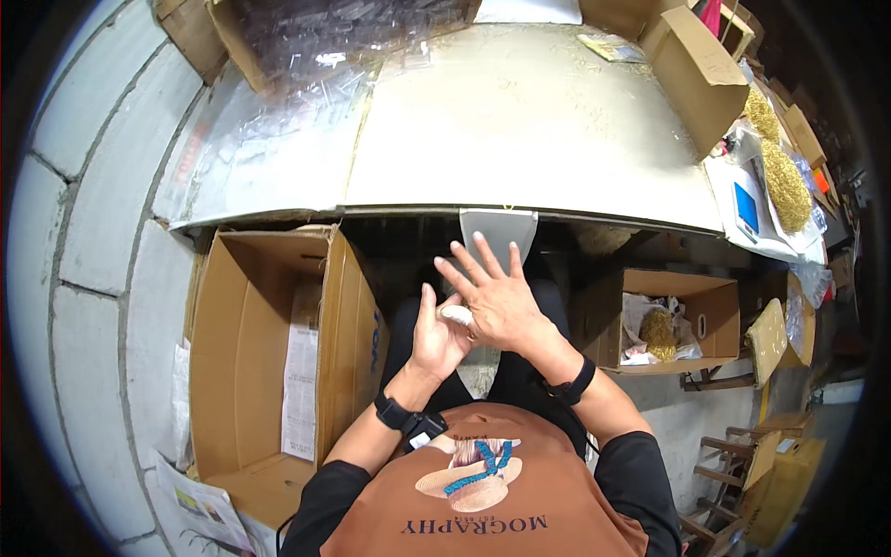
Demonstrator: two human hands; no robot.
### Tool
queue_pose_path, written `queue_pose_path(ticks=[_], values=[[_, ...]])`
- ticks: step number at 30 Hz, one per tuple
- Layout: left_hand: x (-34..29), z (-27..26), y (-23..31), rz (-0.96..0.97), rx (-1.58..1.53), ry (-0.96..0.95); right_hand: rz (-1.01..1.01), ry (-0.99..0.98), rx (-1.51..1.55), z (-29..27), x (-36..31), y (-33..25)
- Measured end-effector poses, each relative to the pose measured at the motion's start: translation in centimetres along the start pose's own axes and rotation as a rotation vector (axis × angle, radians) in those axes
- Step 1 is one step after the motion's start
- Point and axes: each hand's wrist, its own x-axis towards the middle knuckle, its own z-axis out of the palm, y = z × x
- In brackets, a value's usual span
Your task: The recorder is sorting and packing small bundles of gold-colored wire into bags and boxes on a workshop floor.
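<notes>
The left hand [441, 339] and the right hand [506, 306] meet in front of the person's body, just below the near edge of the pale surface [529, 121]. A small white piece [457, 316] sits between them, by the left hand's fingers and the right hand's palm side. The left hand turns its palm inward, its fingers partly hidden; whether it grips the white piece or only touches it, I cannot tell. The right hand shows its back, its four visible fingers straight and spread, released. Its thumb is hidden, so any contact there cannot be told.

Just beyond the right fingertips, a light grey panel [501, 237] slopes down from the surface's edge. Black bands circle both wrists: a watch-like one [408, 418] behind the left hand, another [575, 381] behind the right.

To the left of the hands stands a tall open cardboard box [357, 334] with a printed sheet [300, 385] inside. To their right, a smaller open carton [719, 320] holds gold tinsel [658, 332] and crumpled white wrapping. Farther ahead and left, clear plastic pieces [325, 46] are heaped on the surface. Ahead and far right are a brown box [696, 74], a blue-faced device [745, 206] and a bundle of gold strands [787, 186].
</notes>
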Motion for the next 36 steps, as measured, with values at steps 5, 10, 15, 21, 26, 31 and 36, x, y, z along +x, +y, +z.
queue_pose_path(ticks=[5,10,15,21,26,31,36], values=[[0.8,0.3,0.5,-0.014,0.039,-0.05,0.114,0.103,0.25,-1.5,0.3,0.8],[0.7,2.1,0.1,0.011,-0.07,0.019,-0.002,0.047,-0.011,-0.8,0.6,-1.0],[-0.2,0.1,-0.2,-0.067,-0.104,0.037,-0.003,-0.097,0.17,0.7,0.7,-0.4],[-0.1,-0.2,0.5,-0.035,0.055,-0.163,0.128,-0.023,0.418,-0.6,1.1,0.7],[0.0,-0.7,0.0,-0.004,0.199,-0.048,0.138,-0.059,0.364,0.0,1.0,-0.1],[0.4,-2.3,-0.6,0.056,0.329,-0.023,0.121,-0.036,0.295,0.0,0.8,-0.3],[-0.7,0.7,0.8,-0.049,0.114,-0.185,0.139,-0.036,0.323,0.1,0.7,0.2]])
